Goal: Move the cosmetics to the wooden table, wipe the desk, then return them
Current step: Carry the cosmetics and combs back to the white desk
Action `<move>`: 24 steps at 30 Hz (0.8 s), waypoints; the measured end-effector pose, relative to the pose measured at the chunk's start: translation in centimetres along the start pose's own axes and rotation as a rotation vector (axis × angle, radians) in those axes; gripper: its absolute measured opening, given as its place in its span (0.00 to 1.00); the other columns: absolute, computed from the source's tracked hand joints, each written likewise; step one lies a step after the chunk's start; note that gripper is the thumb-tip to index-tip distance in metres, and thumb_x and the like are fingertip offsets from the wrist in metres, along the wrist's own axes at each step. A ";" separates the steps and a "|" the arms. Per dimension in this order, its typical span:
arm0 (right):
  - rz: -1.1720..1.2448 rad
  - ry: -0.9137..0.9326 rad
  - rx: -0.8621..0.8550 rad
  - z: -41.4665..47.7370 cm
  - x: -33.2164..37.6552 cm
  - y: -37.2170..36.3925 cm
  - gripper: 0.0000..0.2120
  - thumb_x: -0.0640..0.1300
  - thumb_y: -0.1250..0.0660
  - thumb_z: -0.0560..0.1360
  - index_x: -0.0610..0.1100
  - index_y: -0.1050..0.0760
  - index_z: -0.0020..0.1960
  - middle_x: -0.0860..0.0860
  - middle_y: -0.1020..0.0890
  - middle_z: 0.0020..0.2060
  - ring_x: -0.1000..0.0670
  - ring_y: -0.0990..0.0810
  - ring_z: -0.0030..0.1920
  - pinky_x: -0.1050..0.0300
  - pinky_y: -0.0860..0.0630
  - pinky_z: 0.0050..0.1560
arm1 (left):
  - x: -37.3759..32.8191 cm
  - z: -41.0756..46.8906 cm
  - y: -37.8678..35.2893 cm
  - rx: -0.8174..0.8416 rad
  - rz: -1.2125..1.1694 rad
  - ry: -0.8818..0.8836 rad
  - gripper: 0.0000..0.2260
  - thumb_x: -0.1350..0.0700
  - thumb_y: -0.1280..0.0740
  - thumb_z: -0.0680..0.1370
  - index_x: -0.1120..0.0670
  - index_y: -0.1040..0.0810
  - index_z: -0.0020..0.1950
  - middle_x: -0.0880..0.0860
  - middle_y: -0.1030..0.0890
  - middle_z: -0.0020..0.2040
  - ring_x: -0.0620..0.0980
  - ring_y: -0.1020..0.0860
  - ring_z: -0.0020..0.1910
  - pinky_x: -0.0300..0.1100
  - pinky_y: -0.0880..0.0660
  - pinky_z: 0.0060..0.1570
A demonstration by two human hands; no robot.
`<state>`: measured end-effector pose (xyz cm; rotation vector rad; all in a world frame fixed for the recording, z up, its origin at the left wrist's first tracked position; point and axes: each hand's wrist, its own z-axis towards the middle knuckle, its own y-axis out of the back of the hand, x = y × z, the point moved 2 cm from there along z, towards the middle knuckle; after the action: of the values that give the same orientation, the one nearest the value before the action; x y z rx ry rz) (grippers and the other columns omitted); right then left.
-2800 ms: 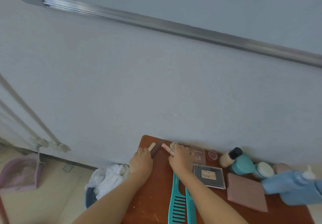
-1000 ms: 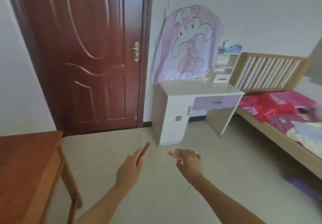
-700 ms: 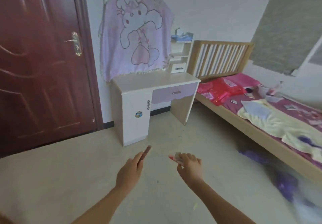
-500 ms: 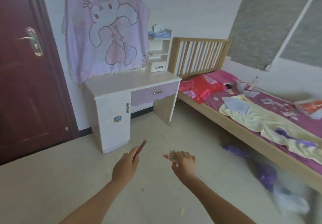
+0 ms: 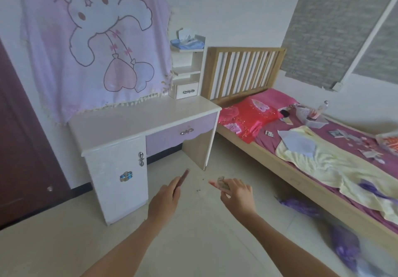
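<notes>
Since the earlier frame the white counter (image 5: 137, 118) has drawn nearer, now centre left. At lower centre, above the floor (image 5: 53, 246), the left hand (image 5: 164, 201) pinches a brown stick (image 5: 184, 177) and the right hand (image 5: 237, 197) grips a pink tube (image 5: 218, 183).

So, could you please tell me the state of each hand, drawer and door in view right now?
Left hand, grips a slim brown stick, raised above the floor.
Right hand, fingers curled round a pink stick, also in the air.
Desk drawer, shut.
Desk cabinet door, shut.
Small shelf drawer, shut.
</notes>
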<state>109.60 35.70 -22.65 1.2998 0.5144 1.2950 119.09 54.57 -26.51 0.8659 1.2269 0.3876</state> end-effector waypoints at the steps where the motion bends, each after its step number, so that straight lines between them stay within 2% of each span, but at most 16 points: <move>1: 0.003 0.007 0.005 1.4 -0.4 -0.6 0.12 0.39 0.36 0.71 0.40 0.24 0.53 0.47 0.20 0.46 0.45 0.24 0.51 0.58 0.42 0.46 | 0.2 1.3 -0.5 0.006 0.007 0.008 0.17 0.50 0.48 0.81 0.44 0.37 0.71 0.53 0.25 0.51 0.54 0.22 0.48 0.43 0.28 0.45; 6: 0.051 0.047 0.003 9.4 -1.8 -4.2 0.11 0.39 0.35 0.70 0.40 0.23 0.52 0.46 0.19 0.46 0.45 0.23 0.49 0.58 0.42 0.46 | 0.8 8.8 -2.1 -0.003 0.061 0.058 0.18 0.49 0.49 0.81 0.43 0.39 0.71 0.50 0.28 0.47 0.52 0.22 0.46 0.42 0.28 0.43; 10: 0.095 0.146 0.010 18.2 -2.4 -7.0 0.14 0.41 0.37 0.72 0.44 0.24 0.56 0.51 0.20 0.51 0.48 0.24 0.55 0.59 0.41 0.47 | 0.7 16.6 -2.0 -0.107 0.096 0.032 0.18 0.49 0.50 0.82 0.42 0.39 0.72 0.50 0.27 0.41 0.48 0.27 0.34 0.40 0.29 0.35; 13: 0.167 0.239 0.012 25.1 -2.1 -8.5 0.13 0.40 0.36 0.71 0.43 0.23 0.56 0.49 0.19 0.50 0.48 0.23 0.53 0.58 0.38 0.48 | 0.4 21.8 -1.1 -0.198 0.157 0.068 0.19 0.49 0.51 0.82 0.38 0.44 0.73 0.49 0.32 0.33 0.44 0.34 0.27 0.37 0.36 0.28; 16: 0.123 0.364 0.080 31.1 -0.9 -10.4 0.14 0.43 0.37 0.73 0.44 0.25 0.58 0.49 0.20 0.52 0.48 0.24 0.55 0.58 0.36 0.52 | 0.6 25.7 -0.3 -0.262 0.156 0.100 0.20 0.50 0.51 0.82 0.35 0.51 0.72 0.51 0.28 0.35 0.46 0.31 0.30 0.39 0.33 0.31; 18: 0.104 0.449 0.140 34.4 0.1 -12.2 0.14 0.44 0.40 0.74 0.44 0.27 0.58 0.50 0.21 0.54 0.48 0.26 0.57 0.58 0.35 0.55 | 1.4 27.4 0.3 -0.317 0.086 0.183 0.20 0.50 0.50 0.82 0.34 0.46 0.71 0.53 0.25 0.39 0.49 0.26 0.34 0.43 0.28 0.36; 20: 0.085 0.496 0.195 36.8 1.4 -14.1 0.14 0.44 0.41 0.74 0.44 0.26 0.58 0.51 0.21 0.54 0.49 0.26 0.58 0.58 0.32 0.56 | 2.5 28.1 0.8 -0.337 0.053 0.257 0.19 0.50 0.49 0.81 0.35 0.43 0.71 0.52 0.25 0.40 0.48 0.25 0.35 0.43 0.27 0.36; 22: 0.110 0.584 0.194 38.2 3.5 -15.7 0.12 0.41 0.34 0.70 0.43 0.23 0.53 0.48 0.18 0.47 0.48 0.21 0.51 0.53 0.27 0.52 | 4.0 28.5 1.3 -0.364 0.053 0.338 0.18 0.50 0.48 0.81 0.39 0.41 0.71 0.50 0.26 0.41 0.46 0.26 0.34 0.39 0.29 0.34; 24: 0.157 0.658 0.167 39.6 5.8 -17.3 0.15 0.36 0.22 0.54 0.41 0.20 0.39 0.48 0.19 0.31 0.48 0.19 0.34 0.50 0.24 0.33 | 5.9 29.2 2.4 -0.396 0.064 0.420 0.18 0.50 0.47 0.81 0.44 0.40 0.72 0.51 0.26 0.45 0.48 0.24 0.38 0.40 0.27 0.38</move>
<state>152.58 29.01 -24.61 1.0397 1.0091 1.8506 148.51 49.42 -26.20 0.4937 1.4413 0.8652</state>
